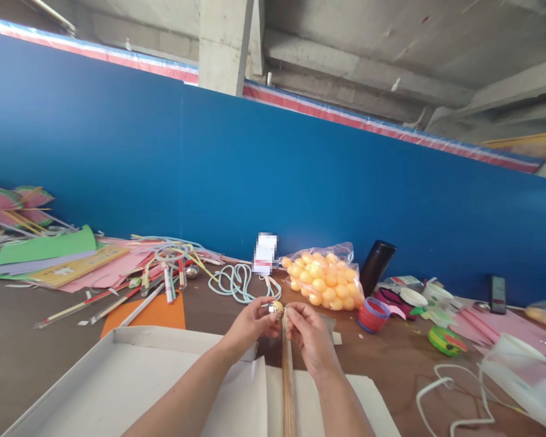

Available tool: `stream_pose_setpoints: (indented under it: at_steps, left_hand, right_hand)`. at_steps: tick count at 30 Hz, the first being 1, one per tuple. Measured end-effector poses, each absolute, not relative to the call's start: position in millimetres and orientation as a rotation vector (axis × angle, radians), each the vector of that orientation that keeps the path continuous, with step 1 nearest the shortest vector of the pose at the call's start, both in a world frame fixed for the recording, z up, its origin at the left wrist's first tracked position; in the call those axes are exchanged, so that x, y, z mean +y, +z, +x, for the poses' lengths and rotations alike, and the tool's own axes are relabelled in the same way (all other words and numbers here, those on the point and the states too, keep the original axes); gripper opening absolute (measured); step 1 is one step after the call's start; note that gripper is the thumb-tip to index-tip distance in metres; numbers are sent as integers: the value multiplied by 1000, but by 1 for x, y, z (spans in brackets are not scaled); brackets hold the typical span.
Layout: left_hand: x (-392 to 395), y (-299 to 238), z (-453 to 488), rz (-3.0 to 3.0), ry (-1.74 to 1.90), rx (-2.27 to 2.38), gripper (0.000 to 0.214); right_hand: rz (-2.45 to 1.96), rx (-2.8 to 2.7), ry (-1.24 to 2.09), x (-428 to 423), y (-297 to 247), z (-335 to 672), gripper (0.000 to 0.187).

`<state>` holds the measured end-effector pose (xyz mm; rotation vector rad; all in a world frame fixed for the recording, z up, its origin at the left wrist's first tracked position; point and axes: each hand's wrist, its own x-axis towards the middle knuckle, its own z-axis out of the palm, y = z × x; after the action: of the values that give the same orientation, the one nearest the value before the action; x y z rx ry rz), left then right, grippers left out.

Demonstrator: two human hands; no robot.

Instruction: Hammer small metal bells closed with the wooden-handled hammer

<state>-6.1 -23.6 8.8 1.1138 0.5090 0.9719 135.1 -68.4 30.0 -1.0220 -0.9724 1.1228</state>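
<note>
My left hand [248, 325] is closed, its fingertips pinching a shiny silver ball [275, 308] with a yellowish patch on its right side. Close beside it, my right hand [313, 340] is closed on the upper end of a long, pale-brown wooden strip or bundle of thin sticks [288, 388]. This wooden piece runs from between my hands toward the bottom edge. Ball and wooden end are almost together; I cannot tell whether they touch. Below my forearms lie an open white cardboard box [164, 388] and its white flap [359, 400].
Behind my hands are a bag of orange balls [325, 282], coiled light-blue cord [236, 284] and a black bottle [377, 267]. Coloured paper [45, 249] and sticks crowd the left. A red-and-blue tub [373, 314], green tape measure [446, 341] and white cord [437, 383] lie right.
</note>
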Motion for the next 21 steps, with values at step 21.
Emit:
stream_pose_setpoints:
  at_steps: [21]
  left_hand:
    - [-28, 19, -11, 916, 929, 353, 34]
  right_hand:
    - [-983, -985, 1183, -70, 32, 133, 23]
